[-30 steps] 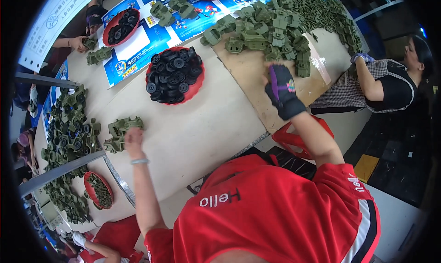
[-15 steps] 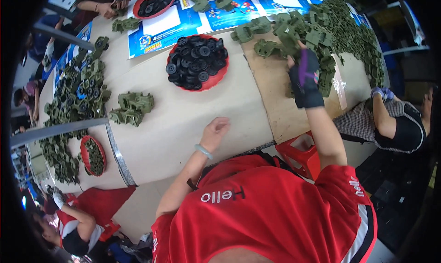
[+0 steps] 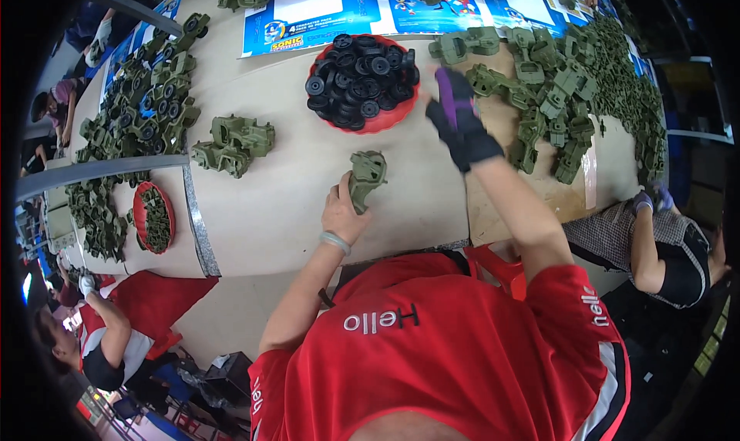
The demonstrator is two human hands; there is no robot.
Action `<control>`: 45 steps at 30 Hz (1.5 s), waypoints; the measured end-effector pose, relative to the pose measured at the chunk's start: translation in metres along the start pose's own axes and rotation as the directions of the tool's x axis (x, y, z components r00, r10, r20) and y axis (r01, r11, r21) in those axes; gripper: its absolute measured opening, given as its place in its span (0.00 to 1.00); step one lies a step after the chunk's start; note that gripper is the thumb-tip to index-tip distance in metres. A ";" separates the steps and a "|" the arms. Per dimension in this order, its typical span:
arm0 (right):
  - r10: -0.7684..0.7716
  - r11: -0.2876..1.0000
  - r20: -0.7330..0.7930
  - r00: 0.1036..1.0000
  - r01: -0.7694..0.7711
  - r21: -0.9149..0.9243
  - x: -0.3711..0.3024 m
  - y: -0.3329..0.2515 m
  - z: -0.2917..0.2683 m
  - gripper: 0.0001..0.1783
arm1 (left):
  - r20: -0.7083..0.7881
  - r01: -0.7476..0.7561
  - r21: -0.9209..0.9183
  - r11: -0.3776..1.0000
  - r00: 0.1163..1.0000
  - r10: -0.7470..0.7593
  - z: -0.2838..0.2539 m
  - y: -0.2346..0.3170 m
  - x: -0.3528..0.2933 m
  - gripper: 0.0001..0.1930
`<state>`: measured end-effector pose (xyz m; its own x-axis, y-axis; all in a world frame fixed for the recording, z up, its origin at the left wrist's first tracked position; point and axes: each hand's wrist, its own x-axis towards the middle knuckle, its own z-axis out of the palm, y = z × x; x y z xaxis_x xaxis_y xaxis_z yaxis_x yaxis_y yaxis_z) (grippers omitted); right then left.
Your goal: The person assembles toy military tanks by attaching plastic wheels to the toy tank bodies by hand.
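Note:
My left hand (image 3: 344,216) is closed around the lower end of a green plastic toy vehicle body (image 3: 368,177), holding it tilted over the table in front of me. My right hand (image 3: 462,129), in a black and purple fingerless glove, is just right of a red scalloped bowl (image 3: 393,120) heaped with black toy wheels (image 3: 356,79). Its fingers look apart with nothing visible between them, though the fingertips are slightly blurred. To the left of my left hand, a small group of green vehicle bodies (image 3: 233,144) rests on the table.
More green bodies (image 3: 532,79) are piled at the right, beside a heap of small green parts (image 3: 628,94). Wheeled vehicles (image 3: 146,94) crowd the left side, near a red bowl of small parts (image 3: 154,217). Blue printed sheets (image 3: 308,17) lie behind. Co-workers sit at both sides.
A green vehicle body is now in my left hand, which was empty before. My right hand has moved left from the pile of bodies to beside the wheel bowl. The view has shifted slightly.

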<state>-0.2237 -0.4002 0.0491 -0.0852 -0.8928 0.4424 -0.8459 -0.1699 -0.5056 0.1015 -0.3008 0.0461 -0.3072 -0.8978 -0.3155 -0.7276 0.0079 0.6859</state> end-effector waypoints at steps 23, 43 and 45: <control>0.177 0.539 0.695 0.697 -0.659 0.525 -0.061 -0.072 -0.045 0.28 | 0.171 -0.043 0.357 0.933 0.985 -0.020 -0.006 -0.020 -0.004 0.43; -0.331 0.932 0.718 0.612 0.095 0.349 -0.082 -0.107 -0.022 0.28 | 0.240 -0.103 0.468 0.878 0.971 -0.014 -0.012 -0.018 0.007 0.36; -0.194 0.969 0.734 0.650 0.012 0.246 -0.090 -0.114 -0.028 0.29 | 0.194 -0.146 0.467 0.872 0.979 0.060 -0.011 -0.022 -0.002 0.36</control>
<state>-0.1347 -0.2888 0.0879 0.4955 -0.8541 -0.1582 -0.6916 -0.2778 -0.6667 0.1254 -0.3042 0.0389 -0.4633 -0.7933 -0.3950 -0.8763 0.3434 0.3380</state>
